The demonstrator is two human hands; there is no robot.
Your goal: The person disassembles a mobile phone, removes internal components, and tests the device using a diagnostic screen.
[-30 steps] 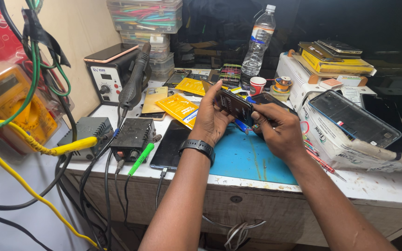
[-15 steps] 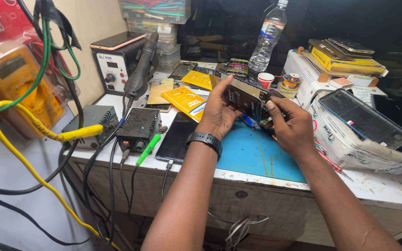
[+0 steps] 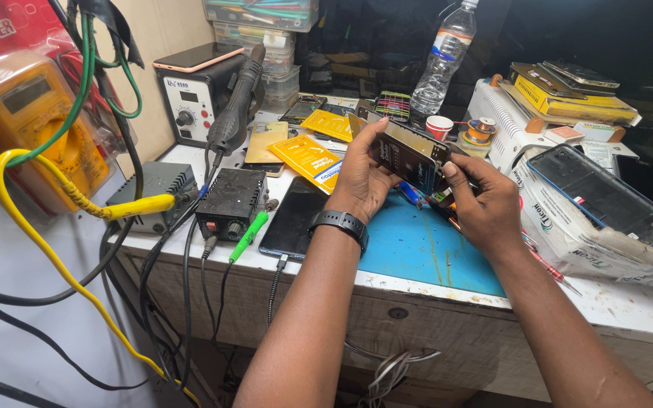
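both hands hold an opened phone (image 3: 410, 155) up off the desk (image 3: 417, 291), tilted, above a blue mat (image 3: 425, 245). the left hand (image 3: 364, 177) is closed around the phone's left edge, thumb on the near side and fingers behind; a black watch (image 3: 339, 223) sits on that wrist. the right hand (image 3: 485, 204) pinches the phone's lower right corner; whether it also holds a tool i cannot tell. just left of the left wrist a dark phone (image 3: 294, 219) lies flat with a cable plugged in. beyond the hands stand a plastic bottle (image 3: 441, 60) and a small red cup (image 3: 438, 127). right of the right hand lies a white box (image 3: 568, 227).
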